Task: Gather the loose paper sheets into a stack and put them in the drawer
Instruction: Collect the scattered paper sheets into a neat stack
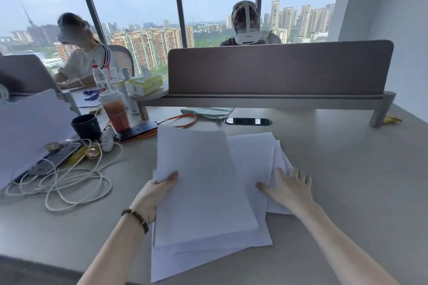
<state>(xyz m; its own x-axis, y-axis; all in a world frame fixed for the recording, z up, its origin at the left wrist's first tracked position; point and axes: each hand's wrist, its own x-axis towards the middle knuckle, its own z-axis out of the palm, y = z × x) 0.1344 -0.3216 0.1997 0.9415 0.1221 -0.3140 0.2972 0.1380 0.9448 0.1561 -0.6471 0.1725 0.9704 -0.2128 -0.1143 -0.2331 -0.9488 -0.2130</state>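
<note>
**Paper sheets half-gathered near the table's front edge**

Paper sheets (pixel 208 192) lay in a loose overlapping pile at the middle of the table (pixel 347 169), toward its front edge. Top sheets were lifted at their left side; lower ones fanned out to the right and toward the front.

Left hand (pixel 152 194) pinched the left edge of the top sheets, thumb on top, fingers curled underneath. Beaded bracelet (pixel 136 218) on that wrist.

Right hand (pixel 289 186) rested flat on the fanned sheets at the pile's right side, fingers straight and spread, gripping nothing.

No drawer in view.

Left side of table:
- black mug (pixel 86 126)
- iced drink cup (pixel 115 112) just right of the mug, standing beside a dark phone (pixel 136 131)
- white cable (pixel 69 183) coiled loosely near the left edge
- second phone (pixel 58 158) under part of the cable
- orange lanyard (pixel 183 120) looped behind the pile

Back of table: grey divider panel (pixel 278 67) on a raised shelf, tissue box (pixel 143 84) on the shelf's left end, cable grommet (pixel 247 121) below the shelf. Something yellow (pixel 391 119) at the far right corner, too small to identify.

Two people sat beyond the divider, by the windows.
</note>
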